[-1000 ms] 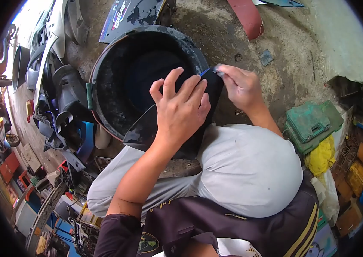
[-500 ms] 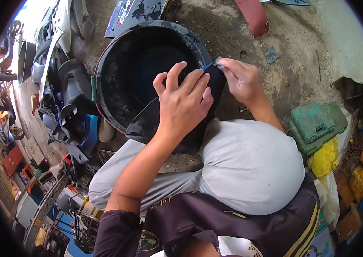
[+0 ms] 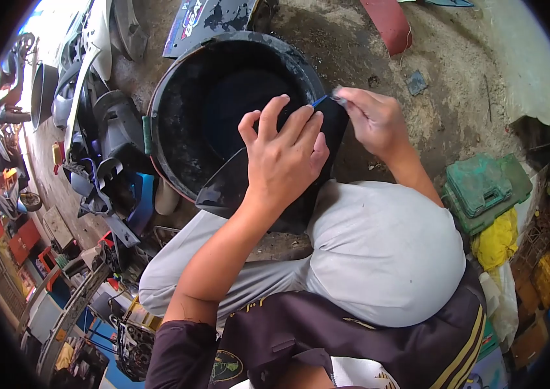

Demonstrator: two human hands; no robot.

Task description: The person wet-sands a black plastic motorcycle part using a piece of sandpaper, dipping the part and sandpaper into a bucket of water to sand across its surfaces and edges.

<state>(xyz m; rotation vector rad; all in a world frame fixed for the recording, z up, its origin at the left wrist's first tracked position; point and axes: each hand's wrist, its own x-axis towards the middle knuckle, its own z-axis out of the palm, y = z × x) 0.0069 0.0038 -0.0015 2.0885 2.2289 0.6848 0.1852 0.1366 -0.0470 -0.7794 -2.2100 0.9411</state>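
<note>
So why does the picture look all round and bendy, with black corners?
Head view: a fisheye lens curves everything toward a round black border, so the clutter at the sides looks squashed. Bright daylight washes out the top left corner. The black tub is dark inside, with little detail. The left hand and right hand look sharp, hardly blurred.

So the big bucket (image 3: 223, 97) sits on the ground right in front of the knees (image 3: 378, 253), and a curved panel (image 3: 229, 188) leans over its near rim, resting against the lap. The left hand (image 3: 284, 159) lies flat on that panel; the right hand (image 3: 372, 120) is just to its right, pinching something small at the panel's far edge. Loose body parts (image 3: 103, 149) pile up left of the bucket. A tool case (image 3: 485, 188) lies off to the right, with a bag (image 3: 495, 240) just below it.
</note>
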